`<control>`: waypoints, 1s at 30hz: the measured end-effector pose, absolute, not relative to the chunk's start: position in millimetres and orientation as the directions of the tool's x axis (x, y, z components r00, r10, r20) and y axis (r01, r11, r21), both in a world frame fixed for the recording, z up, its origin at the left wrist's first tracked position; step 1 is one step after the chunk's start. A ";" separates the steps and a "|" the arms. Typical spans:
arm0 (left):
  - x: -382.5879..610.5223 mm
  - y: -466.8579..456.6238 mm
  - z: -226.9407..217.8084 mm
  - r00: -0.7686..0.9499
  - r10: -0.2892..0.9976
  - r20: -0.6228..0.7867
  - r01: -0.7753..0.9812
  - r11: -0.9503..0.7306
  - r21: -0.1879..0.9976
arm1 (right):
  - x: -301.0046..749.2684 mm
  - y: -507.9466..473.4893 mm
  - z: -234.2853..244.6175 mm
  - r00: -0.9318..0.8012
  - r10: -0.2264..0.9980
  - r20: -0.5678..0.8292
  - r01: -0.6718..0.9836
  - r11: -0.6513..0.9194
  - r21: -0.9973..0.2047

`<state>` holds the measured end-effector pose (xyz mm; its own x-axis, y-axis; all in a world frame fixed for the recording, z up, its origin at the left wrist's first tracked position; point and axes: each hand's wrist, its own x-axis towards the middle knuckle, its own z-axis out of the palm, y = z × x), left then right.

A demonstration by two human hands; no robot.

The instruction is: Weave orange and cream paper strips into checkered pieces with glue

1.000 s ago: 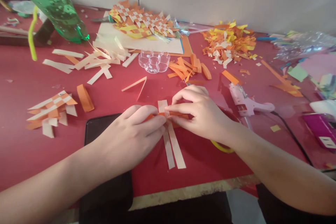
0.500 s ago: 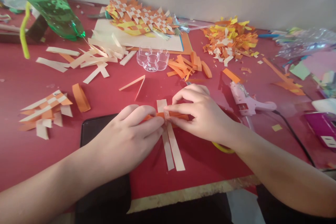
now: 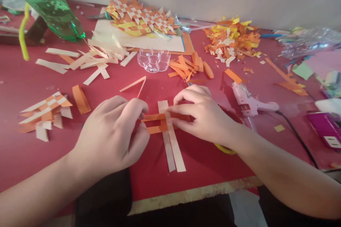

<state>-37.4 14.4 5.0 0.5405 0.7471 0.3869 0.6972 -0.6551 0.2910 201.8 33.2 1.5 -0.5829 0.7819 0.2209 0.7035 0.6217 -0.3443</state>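
Two cream paper strips (image 3: 178, 150) lie nearly upright in front of me, crossed by orange paper strips (image 3: 157, 129) that pass between them. My right hand (image 3: 199, 111) pinches the crossing from the right, fingertips pressed on the cream strip and hiding part of the weave. At the left ends of the orange strips, my left hand (image 3: 114, 133) is closed with curled fingers, gripping the upper orange strip's end; its fingertips are partly hidden. A folded cream strip (image 3: 134, 84) stands just beyond my left hand.
A half-woven paper piece (image 3: 48, 110) lies left. Behind are cream strips (image 3: 103, 56), a clear plastic tray (image 3: 153, 60), orange strips (image 3: 183, 66), paper scraps (image 3: 231, 39) and woven fish shapes (image 3: 141, 16). A pink glue gun (image 3: 250, 103) with cord lies right; a green bottle (image 3: 48, 7) stands far left.
My left hand has moved left from the crossing to the orange strips' left ends, uncovering them. The right hand stays at the crossing.
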 end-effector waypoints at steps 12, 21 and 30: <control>-31.4 9.8 0.7 0.497 0.832 0.246 0.563 -0.525 0.638 | 202.4 33.8 0.5 -0.579 0.785 0.222 0.703 0.618 -0.352; -28.9 6.7 -4.1 0.628 0.703 0.334 0.542 -0.703 0.460 | 202.7 33.6 0.8 -0.576 0.787 0.220 0.702 0.614 -0.360; -27.4 3.6 -8.3 0.706 0.579 0.407 0.532 -0.814 0.235 | 202.5 34.4 2.5 -0.571 0.800 0.185 0.713 0.595 -0.371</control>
<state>-27.4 3.6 -8.3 0.7063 0.5792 0.4072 0.5317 -0.8137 0.2352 202.5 34.4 2.5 -0.5713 0.7996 0.1850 0.7130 0.5952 -0.3707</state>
